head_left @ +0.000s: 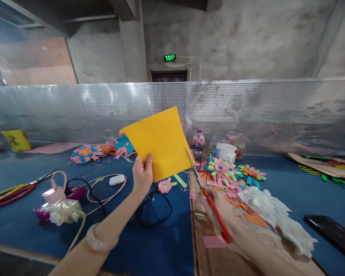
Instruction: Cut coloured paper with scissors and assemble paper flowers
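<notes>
Between both hands (142, 174): yellow paper (161, 142).

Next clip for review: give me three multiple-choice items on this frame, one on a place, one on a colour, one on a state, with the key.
1. Where do the scissors meet the yellow paper?
A. its right edge
B. its top edge
C. its left edge

2. Scissor handle colour?
A. blue
B. red
C. green

3. The paper is:
A. flat on the table
B. held up by the left hand
C. crumpled

Key: 1 A, the blades touch the sheet's lower right edge. 2 B, red handles show in the right hand. 3 B, fingers pinch its lower edge in the air.
</notes>
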Tool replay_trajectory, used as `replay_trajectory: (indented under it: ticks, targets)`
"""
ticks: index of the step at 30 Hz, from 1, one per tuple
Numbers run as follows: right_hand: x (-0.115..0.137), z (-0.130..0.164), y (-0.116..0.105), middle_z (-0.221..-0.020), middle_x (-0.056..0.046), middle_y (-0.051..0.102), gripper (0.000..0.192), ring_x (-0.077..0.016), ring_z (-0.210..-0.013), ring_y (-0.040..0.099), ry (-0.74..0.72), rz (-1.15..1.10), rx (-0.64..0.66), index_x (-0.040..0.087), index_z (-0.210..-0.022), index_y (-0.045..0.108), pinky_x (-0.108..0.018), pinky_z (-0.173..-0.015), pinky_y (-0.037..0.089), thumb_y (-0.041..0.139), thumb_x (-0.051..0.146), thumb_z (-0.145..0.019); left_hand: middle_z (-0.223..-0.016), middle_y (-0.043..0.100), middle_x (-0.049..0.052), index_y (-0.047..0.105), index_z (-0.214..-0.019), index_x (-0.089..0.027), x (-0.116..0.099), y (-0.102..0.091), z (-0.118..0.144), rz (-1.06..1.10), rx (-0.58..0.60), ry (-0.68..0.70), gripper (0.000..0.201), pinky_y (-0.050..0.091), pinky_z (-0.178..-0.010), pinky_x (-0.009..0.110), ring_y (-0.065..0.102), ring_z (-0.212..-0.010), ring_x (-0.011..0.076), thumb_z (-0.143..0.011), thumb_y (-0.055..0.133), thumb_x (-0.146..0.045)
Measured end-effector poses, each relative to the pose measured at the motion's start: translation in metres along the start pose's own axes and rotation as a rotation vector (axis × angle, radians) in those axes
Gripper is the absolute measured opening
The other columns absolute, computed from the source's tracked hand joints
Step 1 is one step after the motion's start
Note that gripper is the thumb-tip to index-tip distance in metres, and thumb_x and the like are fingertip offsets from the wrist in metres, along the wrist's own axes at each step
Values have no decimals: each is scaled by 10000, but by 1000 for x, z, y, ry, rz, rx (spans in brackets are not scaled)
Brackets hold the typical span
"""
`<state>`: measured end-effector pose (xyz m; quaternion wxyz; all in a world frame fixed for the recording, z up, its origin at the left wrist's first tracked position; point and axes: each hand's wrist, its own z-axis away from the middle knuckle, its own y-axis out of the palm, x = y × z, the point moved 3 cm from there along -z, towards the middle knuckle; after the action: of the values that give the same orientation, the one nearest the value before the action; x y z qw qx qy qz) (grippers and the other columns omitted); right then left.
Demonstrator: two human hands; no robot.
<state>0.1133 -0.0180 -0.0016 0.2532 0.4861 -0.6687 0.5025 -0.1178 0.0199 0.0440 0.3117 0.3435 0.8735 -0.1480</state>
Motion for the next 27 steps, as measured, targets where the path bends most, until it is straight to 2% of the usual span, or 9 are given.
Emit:
replay_trajectory:
  ticks: [9, 16, 22, 27]
  targets:
    - [1, 0, 7, -578, 4, 498, 111, -134, -540, 476, 37, -28, 30, 190, -670, 468, -233, -505, 380, 446, 290, -713, -974, 640, 96, 557, -959, -160, 0, 1, -2, 34, -3, 6, 323, 466, -746, 308, 588, -911, 220, -827, 463, -439]
    - [-1, 2, 11, -727, -4, 551, 124, -142, -663, 527, 22, -53, 81, 190, -791, 502, -229, -595, 426, 497, 287, -714, -989, 649, 81, 539, -1009, -174, 2, 4, 0, 89, 97, -33, 307, 478, -732, 289, 608, -883, 203, -833, 464, -414]
    - [-6, 4, 8, -799, -31, 579, 224, -172, -687, 542, -15, -80, 61, 194, -881, 511, -294, -640, 451, 548, 305, -689, -1019, 646, 90, 555, -1001, -162, -1, 7, 3, 130, 136, -46, 301, 481, -734, 284, 606, -903, 200, -836, 465, -398]
    - [-9, 4, 5, -874, -41, 580, 255, -191, -775, 558, -33, -93, 56, 205, -924, 519, -327, -716, 460, 569, 314, -699, -941, 660, 78, 567, -944, -163, -1, 8, 6, 144, 140, -47, 274, 480, -708, 271, 611, -852, 187, -834, 471, -395]
